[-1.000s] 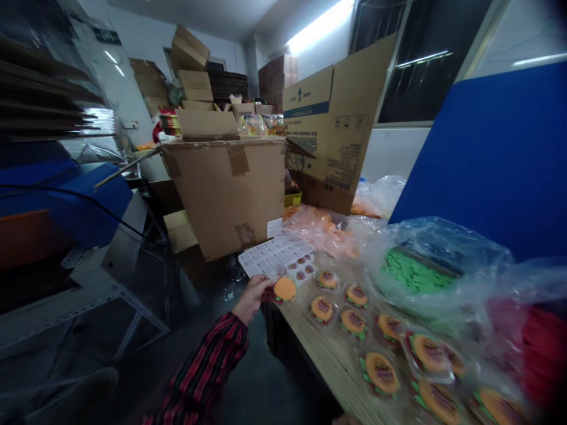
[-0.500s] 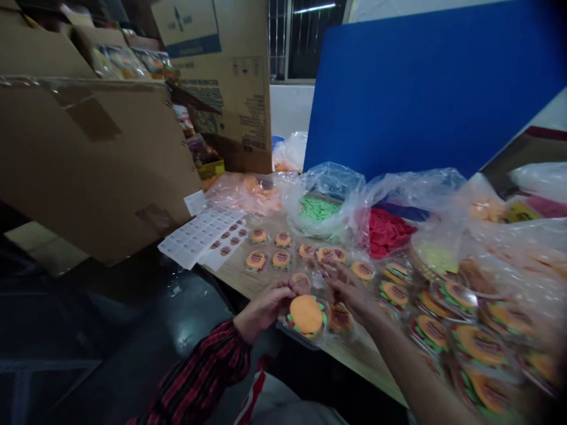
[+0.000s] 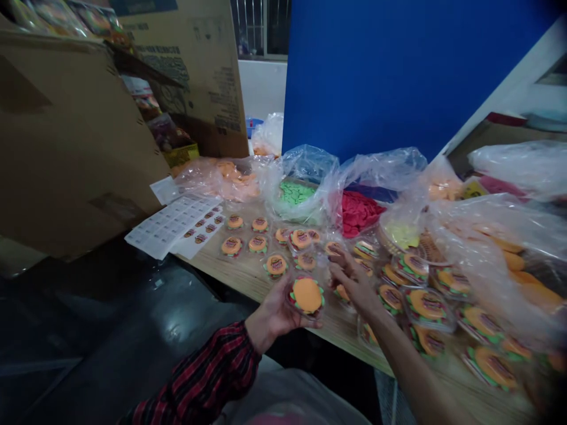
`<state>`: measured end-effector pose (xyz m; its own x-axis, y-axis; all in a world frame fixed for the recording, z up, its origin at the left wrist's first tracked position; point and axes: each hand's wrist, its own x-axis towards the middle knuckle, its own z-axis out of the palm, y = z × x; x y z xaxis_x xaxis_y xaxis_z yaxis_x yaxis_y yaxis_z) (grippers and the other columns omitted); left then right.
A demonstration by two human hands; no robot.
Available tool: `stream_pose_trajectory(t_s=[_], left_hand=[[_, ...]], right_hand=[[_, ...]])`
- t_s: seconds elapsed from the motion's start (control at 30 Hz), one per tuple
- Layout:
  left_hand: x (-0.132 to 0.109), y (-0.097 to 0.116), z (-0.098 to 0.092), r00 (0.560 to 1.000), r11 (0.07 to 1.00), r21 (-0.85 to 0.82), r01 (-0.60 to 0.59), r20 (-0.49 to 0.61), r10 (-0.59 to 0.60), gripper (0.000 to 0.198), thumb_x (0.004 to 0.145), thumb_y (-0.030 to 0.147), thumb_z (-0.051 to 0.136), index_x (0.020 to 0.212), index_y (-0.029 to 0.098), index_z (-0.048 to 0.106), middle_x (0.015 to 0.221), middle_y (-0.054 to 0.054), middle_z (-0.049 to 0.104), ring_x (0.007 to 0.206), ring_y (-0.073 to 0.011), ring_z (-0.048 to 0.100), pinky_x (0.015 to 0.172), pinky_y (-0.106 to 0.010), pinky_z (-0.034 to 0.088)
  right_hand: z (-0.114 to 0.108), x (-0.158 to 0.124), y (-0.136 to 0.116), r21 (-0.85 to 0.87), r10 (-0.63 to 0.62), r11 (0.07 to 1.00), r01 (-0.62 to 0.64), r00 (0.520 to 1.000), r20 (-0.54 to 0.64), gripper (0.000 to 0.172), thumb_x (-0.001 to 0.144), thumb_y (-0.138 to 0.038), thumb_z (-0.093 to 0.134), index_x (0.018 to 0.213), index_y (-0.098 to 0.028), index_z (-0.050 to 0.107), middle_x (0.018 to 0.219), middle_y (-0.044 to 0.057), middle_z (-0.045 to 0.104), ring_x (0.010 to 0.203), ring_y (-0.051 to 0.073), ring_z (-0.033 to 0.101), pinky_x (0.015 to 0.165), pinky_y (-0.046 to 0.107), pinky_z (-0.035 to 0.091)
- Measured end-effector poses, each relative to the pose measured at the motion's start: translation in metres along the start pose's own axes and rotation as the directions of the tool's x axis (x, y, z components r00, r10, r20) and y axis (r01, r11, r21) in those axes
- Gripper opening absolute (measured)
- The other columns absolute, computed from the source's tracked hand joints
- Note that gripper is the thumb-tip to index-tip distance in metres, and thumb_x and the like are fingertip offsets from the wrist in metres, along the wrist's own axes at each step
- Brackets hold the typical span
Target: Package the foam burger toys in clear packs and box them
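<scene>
My left hand [image 3: 277,310] is closed around the side and underside of a clear plastic case with a toy burger [image 3: 308,296] in it. This burger's orange bun top is plain, with green and red layers showing at the edge. My right hand [image 3: 349,280] hovers just right of the case, fingers bent and tips drawn together. A small pale bit shows at its fingertips, too blurred to name. Beyond the hands, cased burgers with printed labels, such as one labelled burger [image 3: 276,265], lie on the wooden table [image 3: 241,280].
Sticker sheets [image 3: 175,224] lie at the table's left end, beside a big cardboard box [image 3: 75,147]. Plastic bags with orange pieces [image 3: 233,177], green pieces [image 3: 296,192] and red pieces [image 3: 358,213] line the back, before a blue board [image 3: 376,77]. More cased burgers [image 3: 427,304] crowd the right.
My left hand has shifted from the case's upper edge to grip it from the left and below. My right hand stays close by, fingers still bent. The camera view has turned to the right.
</scene>
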<state>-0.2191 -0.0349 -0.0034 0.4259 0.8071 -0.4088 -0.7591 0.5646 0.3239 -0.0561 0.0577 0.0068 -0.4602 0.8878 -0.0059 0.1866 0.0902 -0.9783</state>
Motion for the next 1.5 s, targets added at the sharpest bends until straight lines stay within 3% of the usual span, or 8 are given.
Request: stream_pose_trajectory(t_s=[0.1,0.2,0.27,0.37,0.57,0.7,0.9,1.5], left_hand=[[0.006,0.000,0.006,0.998,1.000,-0.013,-0.009,-0.066,0.009,0.050,0.080,0.060,0.040,0.094,0.015,0.058,0.074,-0.010,0.065,0.067,-0.0248,0.063,0.068,-0.042,0.048],[0.012,0.003,0.011,0.995,0.999,-0.045,-0.028,-0.093,0.024,0.050,0.083,0.057,0.036,0.095,0.014,0.057,0.071,-0.009,0.065,0.066,-0.0238,0.063,0.069,-0.042,0.048],[0.014,0.004,0.015,0.997,0.997,-0.066,-0.029,-0.069,0.024,0.053,0.083,0.059,0.035,0.098,0.013,0.057,0.074,-0.009,0.065,0.069,-0.0247,0.063,0.070,-0.043,0.048],[0.013,0.004,0.018,0.999,0.998,-0.045,-0.045,-0.002,0.045,0.053,0.078,0.060,0.044,0.103,0.014,0.056,0.081,-0.009,0.067,0.073,-0.0259,0.064,0.071,-0.045,0.048],[0.007,-0.005,0.023,0.991,0.979,0.160,-0.128,0.055,0.120,0.031,0.072,0.019,0.061,0.103,0.014,0.059,0.088,-0.008,0.068,0.079,-0.0224,0.065,0.073,-0.039,0.050],[0.006,-0.012,0.029,0.979,0.940,0.278,-0.199,0.101,0.178,0.037,0.068,0.016,0.066,0.104,0.015,0.061,0.098,-0.010,0.067,0.084,-0.0267,0.064,0.070,-0.043,0.052],[0.012,-0.022,0.033,0.971,0.931,0.277,-0.238,0.076,0.225,0.044,0.066,0.011,0.070,0.109,0.018,0.060,0.103,-0.009,0.066,0.088,-0.0229,0.063,0.078,-0.040,0.050],[0.020,-0.039,0.035,0.948,0.937,0.174,-0.304,-0.045,0.316,0.040,0.072,0.021,0.067,0.112,0.019,0.058,0.110,-0.010,0.064,0.090,-0.0227,0.063,0.072,-0.035,0.052]], right_hand=[[-0.009,-0.013,-0.002,-0.351,-0.263,0.895,0.276,0.961,0.087,0.045,0.085,-0.025,0.047,0.130,-0.021,0.044,0.086,0.004,0.064,0.079,0.017,0.060,0.074,0.033,0.049],[-0.012,-0.026,-0.004,-0.519,-0.485,0.651,0.555,0.829,0.279,0.046,0.085,-0.013,0.044,0.130,-0.023,0.045,0.118,0.008,0.060,0.108,0.021,0.053,0.092,0.041,0.042],[-0.013,-0.032,-0.006,-0.549,-0.540,0.524,0.651,0.753,0.377,0.050,0.085,-0.008,0.042,0.133,-0.024,0.042,0.128,0.008,0.055,0.113,0.022,0.049,0.093,0.042,0.041],[-0.015,-0.039,-0.006,-0.592,-0.526,0.466,0.657,0.744,0.412,0.055,0.085,-0.006,0.040,0.136,-0.026,0.039,0.132,0.007,0.051,0.111,0.023,0.050,0.092,0.044,0.042],[-0.020,-0.046,-0.003,-0.450,-0.394,0.805,0.386,0.915,0.079,0.032,0.088,-0.019,0.042,0.116,-0.022,0.058,0.126,0.009,0.053,0.114,0.022,0.049,0.094,0.040,0.041],[-0.022,-0.042,0.003,-0.096,-0.062,0.994,0.055,0.996,-0.070,0.026,0.086,-0.039,0.048,0.092,-0.018,0.062,0.084,0.005,0.063,0.076,0.017,0.059,0.067,0.030,0.048],[-0.020,-0.044,0.019,0.238,0.079,0.969,-0.066,0.996,-0.047,0.031,0.076,-0.048,0.060,0.069,-0.018,0.057,0.065,-0.001,0.054,0.062,0.013,0.051,0.059,0.026,0.043],[-0.006,-0.060,0.017,0.437,0.135,0.899,-0.004,0.953,-0.270,0.026,0.073,-0.041,0.065,0.068,-0.017,0.056,0.062,-0.003,0.048,0.057,0.010,0.044,0.053,0.022,0.037]])
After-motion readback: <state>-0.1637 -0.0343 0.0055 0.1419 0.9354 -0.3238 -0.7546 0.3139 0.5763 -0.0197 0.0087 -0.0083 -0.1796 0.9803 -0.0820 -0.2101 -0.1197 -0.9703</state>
